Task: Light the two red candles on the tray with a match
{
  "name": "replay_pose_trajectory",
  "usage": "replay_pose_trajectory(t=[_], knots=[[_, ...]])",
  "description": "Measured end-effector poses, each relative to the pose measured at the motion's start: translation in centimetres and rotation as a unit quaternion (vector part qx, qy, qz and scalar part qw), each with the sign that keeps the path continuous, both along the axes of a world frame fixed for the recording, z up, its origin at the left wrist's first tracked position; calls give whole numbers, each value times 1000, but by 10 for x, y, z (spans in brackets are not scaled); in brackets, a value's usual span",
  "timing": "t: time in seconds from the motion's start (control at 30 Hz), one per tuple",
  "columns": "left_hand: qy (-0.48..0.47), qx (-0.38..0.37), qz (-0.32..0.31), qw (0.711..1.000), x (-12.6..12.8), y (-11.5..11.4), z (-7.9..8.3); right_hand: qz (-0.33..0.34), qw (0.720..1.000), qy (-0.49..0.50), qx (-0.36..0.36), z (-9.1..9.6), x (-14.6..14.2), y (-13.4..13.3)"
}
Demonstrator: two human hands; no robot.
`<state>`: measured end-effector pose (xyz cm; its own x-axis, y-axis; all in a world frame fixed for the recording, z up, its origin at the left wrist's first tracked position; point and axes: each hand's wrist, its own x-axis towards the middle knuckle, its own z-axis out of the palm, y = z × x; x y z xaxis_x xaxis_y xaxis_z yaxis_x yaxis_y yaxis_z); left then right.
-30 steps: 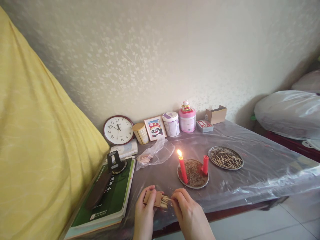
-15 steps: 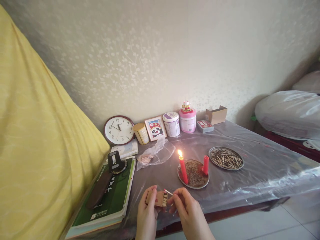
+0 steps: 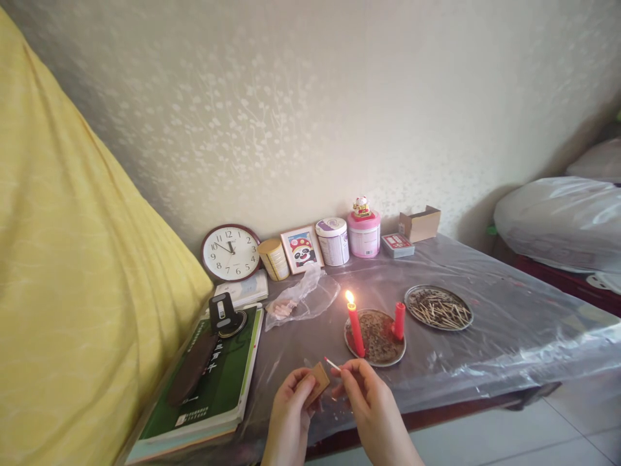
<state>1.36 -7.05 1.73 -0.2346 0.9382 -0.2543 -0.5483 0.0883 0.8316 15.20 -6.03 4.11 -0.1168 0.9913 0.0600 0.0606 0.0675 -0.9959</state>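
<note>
At the table's front edge, my left hand (image 3: 294, 401) is closed around a small brown matchbox (image 3: 317, 383), which is tilted. Pinched between the fingers of my right hand (image 3: 361, 391) is a single unlit match (image 3: 332, 364); its red head points up and left, close to the box. Just beyond my right hand, a lit red candle (image 3: 356, 330) stands slightly tilted on a round metal plate (image 3: 378, 358). On the same plate, a shorter red candle (image 3: 398, 321) has no flame.
Many used matches fill another round plate (image 3: 439, 307). A thin plastic bag (image 3: 303, 298) lies behind my hands. Green books (image 3: 228, 382) with a dark case are at left, beside a yellow cloth (image 3: 72, 259). A clock (image 3: 231, 252) and tins (image 3: 332, 243) line the wall.
My left hand has turned the matchbox; its open end with match sticks no longer shows. My right hand has shifted slightly, raising the match a little up and right.
</note>
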Motion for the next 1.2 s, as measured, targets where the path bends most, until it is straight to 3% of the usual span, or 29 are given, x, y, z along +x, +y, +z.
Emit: replay_pose_trajectory(t=[0.1,0.23,0.47,0.57,0.67,0.77,0.87,1.03,1.2], knots=[[-46,-36,18,998,0,0,2,1,998,-46,36,5,2,-2],[-81,-18,-19,996,2,0,1,66,988,-88,112,6,2,-5],[-97,-35,-40,994,5,1,0,86,981,-111,132,2,1,-5],[-114,-34,-48,992,5,0,1,82,989,-76,101,3,0,-4],[-111,9,-83,990,4,-1,3,45,997,44,39,3,-3,-1],[-109,44,-106,987,4,-2,2,53,979,196,-29,4,-7,2],[-111,46,-118,986,4,-4,3,91,950,289,-73,7,-9,3],[-107,69,-161,979,3,-5,3,91,939,319,-91,13,-10,1],[-122,65,-174,975,3,-3,-12,77,946,294,-116,13,-9,1]])
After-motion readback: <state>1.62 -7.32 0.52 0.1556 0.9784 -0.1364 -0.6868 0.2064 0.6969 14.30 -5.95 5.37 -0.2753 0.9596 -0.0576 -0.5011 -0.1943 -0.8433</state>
